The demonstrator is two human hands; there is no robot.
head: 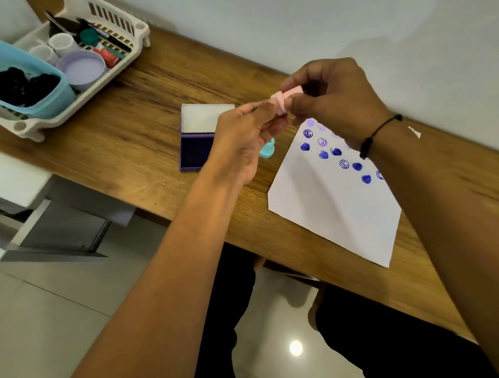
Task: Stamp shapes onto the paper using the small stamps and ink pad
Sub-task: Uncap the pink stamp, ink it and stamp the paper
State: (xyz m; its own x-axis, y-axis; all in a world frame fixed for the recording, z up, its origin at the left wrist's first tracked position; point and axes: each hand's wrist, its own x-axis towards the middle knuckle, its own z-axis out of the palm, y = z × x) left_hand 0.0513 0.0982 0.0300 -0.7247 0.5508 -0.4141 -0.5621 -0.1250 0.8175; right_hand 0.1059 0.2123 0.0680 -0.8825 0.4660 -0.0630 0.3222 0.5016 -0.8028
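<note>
While both hands sit raised above the table (148,102), layout from the left: white basket (110,63) at the table's far-left corner, partly hanging over the front edge. Inside it: blue tub (49,103) with dark stuff in it, lavender lid (82,68), white cups (62,44), some pens and small bits, too cluttered to tell more.

Ink pad (194,151) mid-table, lid open and standing back toward the wall, dark blue pad face up. Its right side is hidden by the left hand (242,139).

Left hand: fingers curled, fingertips pinching the lower end of a pink stamp (284,99). Right hand (331,95): closed on the upper end of the same stamp, black cord bracelet (375,137) on the wrist. Stamp is in the air, tilted, over the gap between ink pad and paper, touching neither. Whether it is one piece or two parts being pulled apart: cannot tell.

Teal stamp (267,149) lies on the table just beside the paper's left corner, mostly hidden behind the left hand.

Paper (328,207) lies turned at an angle toward the table's right end, near corner close to the front edge. Blue prints (335,152) run along its far part: solid blobs and ringed marks, mixed. Near part blank.
</note>
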